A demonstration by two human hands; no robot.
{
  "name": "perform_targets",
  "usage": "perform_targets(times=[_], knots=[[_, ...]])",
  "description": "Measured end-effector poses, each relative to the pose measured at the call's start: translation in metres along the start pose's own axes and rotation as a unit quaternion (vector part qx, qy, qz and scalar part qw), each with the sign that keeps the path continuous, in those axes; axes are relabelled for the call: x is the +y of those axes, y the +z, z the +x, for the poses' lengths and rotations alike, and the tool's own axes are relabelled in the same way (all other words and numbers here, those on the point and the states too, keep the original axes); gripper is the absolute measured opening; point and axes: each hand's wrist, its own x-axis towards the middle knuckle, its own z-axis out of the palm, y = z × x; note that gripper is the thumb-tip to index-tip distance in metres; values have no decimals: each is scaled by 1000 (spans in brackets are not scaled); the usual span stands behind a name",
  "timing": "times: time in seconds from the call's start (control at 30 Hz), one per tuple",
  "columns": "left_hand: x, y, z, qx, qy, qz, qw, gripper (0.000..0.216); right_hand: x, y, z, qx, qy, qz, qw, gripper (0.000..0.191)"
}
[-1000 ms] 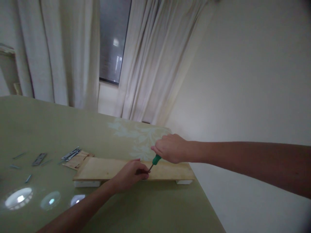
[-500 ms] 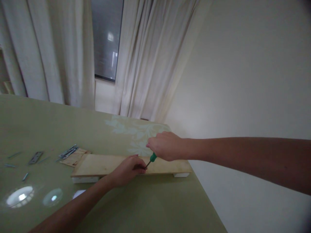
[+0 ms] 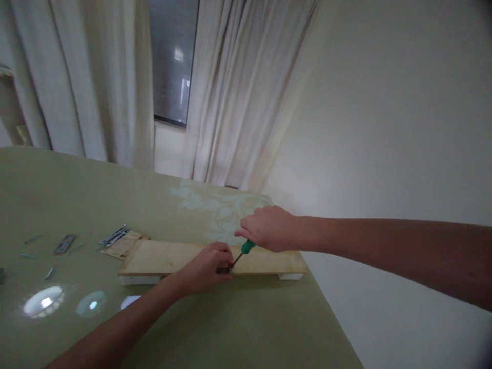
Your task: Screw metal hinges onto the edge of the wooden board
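Observation:
My right hand [image 3: 267, 228] is wrapped round the green handle of a screwdriver [image 3: 248, 247], held at a slant. Its metal tip reaches down to the front edge of a pale wooden board [image 3: 157, 256]. At that spot my left hand [image 3: 205, 265] is closed, thumb and fingers pinching a small dark metal plate [image 3: 223, 269] against the board. The plate is mostly covered by the fingers, and any screw under the tip is too small to make out. White blocks [image 3: 140, 280] lift the board off the table at both ends.
The green table [image 3: 238, 328] carries several loose screws [image 3: 49, 273] and a grey metal plate with holes [image 3: 64, 244] at the left. More metal plates [image 3: 115, 234] lie on a small wood piece [image 3: 125, 246]. Curtains [image 3: 246, 102] and a wall [image 3: 384, 128] stand behind.
The left fingers have shifted, so the dark metal plate now shows more plainly. My right hand has turned slightly on the screwdriver handle. The whole view has shifted a little.

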Motion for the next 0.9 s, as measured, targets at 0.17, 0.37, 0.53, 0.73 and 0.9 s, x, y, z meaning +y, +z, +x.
perform_targets(times=[0.17, 0.37, 0.53, 0.73, 0.9], knots=[[1, 0, 0, 10, -10, -14, 1000, 16, 8, -8, -6, -18, -21, -22, 999, 71], [1, 0, 1, 6, -11, -7, 1000, 18, 9, -10, -7, 2, -32, -25, 999, 40], [1, 0, 1, 5, -6, 2, 1000, 17, 3, -16, -8, -16, 23, 28, 999, 55], [1, 1, 0, 11, 1, 0, 1000, 19, 8, -22, -14, 23, -26, 4, 999, 28], [2, 1, 1, 19, -4, -10, 1000, 15, 4, -8, -15, 40, 12, -17, 999, 45]])
